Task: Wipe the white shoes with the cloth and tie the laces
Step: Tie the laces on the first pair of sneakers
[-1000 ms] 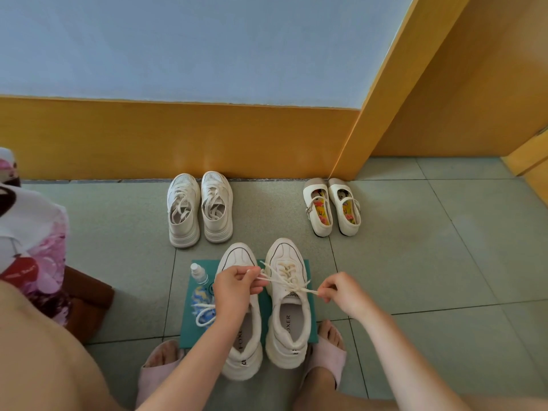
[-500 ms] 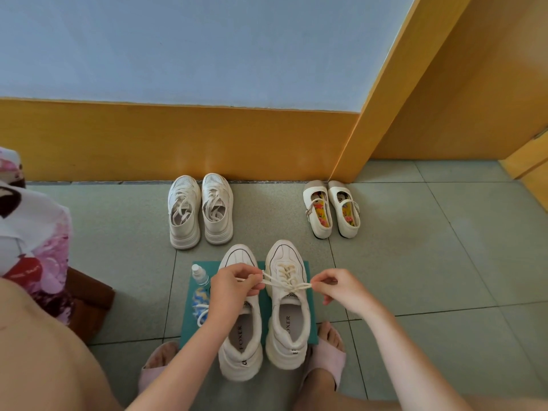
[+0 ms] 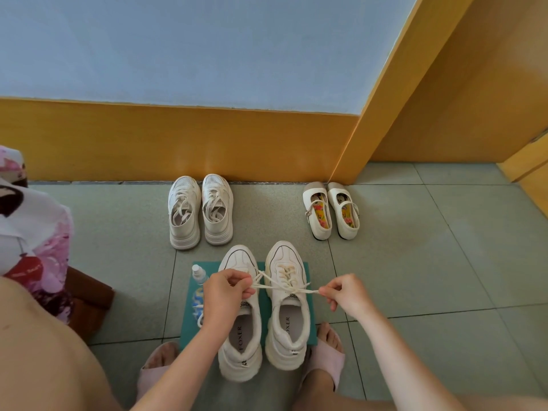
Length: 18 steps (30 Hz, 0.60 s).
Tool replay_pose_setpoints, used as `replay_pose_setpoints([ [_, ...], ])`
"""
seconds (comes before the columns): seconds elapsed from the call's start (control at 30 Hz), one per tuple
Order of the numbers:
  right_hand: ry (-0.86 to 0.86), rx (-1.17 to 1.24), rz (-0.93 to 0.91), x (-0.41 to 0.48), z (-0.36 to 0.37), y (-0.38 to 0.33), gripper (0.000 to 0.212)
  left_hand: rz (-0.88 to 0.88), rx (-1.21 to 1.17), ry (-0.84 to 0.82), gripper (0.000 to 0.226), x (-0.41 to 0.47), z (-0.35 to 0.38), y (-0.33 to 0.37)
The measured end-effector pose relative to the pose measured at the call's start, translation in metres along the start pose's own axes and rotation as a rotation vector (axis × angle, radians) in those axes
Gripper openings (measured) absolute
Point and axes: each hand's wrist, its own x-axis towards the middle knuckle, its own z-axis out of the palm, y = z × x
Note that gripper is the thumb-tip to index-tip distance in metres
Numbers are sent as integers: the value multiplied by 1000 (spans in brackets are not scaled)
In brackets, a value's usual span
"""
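Left grip: the left hand (image 3: pixel 226 287) is pinching one end of the laces (image 3: pixel 284 287), its fingers curled tight round it, just left of the frame's centre.
Right grip: the right hand (image 3: pixel 345 293) is nipping the other end between thumb and forefinger, with the other fingers curling under.
Laces: they are stretching almost level across the frame between the two hands, crossing over the tongue of the right-side shoe (image 3: pixel 289 321).
White shoes: the white shoes (image 3: pixel 240 339) are standing side by side at lower centre. Their long axes are running bottom to top of the frame, with the toes pointing up toward the wall and the heels toward the person.
Teal cloth: the teal cloth (image 3: pixel 307 269) is lying flat under both shoes.
Change: the hands are now sitting slightly wider apart than half a second ago. The laces are pulling straighter than a second ago, when they were slanting.
Arms: both forearms are reaching up from the bottom edge and angling inward, with the left hand hanging over the left-side shoe.
Nearby: a spray bottle (image 3: pixel 198 274) is lying on the cloth's left edge. White sneakers (image 3: pixel 200 212) and strap shoes (image 3: pixel 330 210) are standing by the wall in mid-frame.
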Motion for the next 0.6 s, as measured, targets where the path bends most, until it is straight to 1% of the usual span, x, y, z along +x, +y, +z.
replay_pose_setpoints([
  [0.17, 8, -5, 6, -3, 0, 0, 23, 14, 40, 24, 11, 0, 2, 2],
  [0.23, 31, 48, 7, -5, 0, -4, 19, 30, 82, 20, 9, -2, 3, 4],
  [0.3, 16, 161, 28, -8, 3, -12, 14, 99, 191, 13, 4, -4, 1, 4],
  [0.33, 5, 200, 45, -11, 5, -18, 23, 160, 267, 20, 9, -6, -1, 3],
  [0.37, -10, 202, 69, -13, 8, -24, 39, 214, 348, 32, 20, -6, -3, 0],
  [0.4, -29, 187, 97, -16, 12, -30, 55, 243, 436, 52, 31, -8, -4, -2],
  [0.43, -53, 187, 119, -19, 18, -36, 66, 251, 525, 75, 44, -10, -6, -5],
  [0.5, -85, 249, 166, -25, 32, -48, 73, 203, 650, 75, 68, -16, -6, -12],
  [0.6, -56, 274, 220, -27, 60, -52, 89, 15, 670, -21, 93, -20, -1, -24],
])
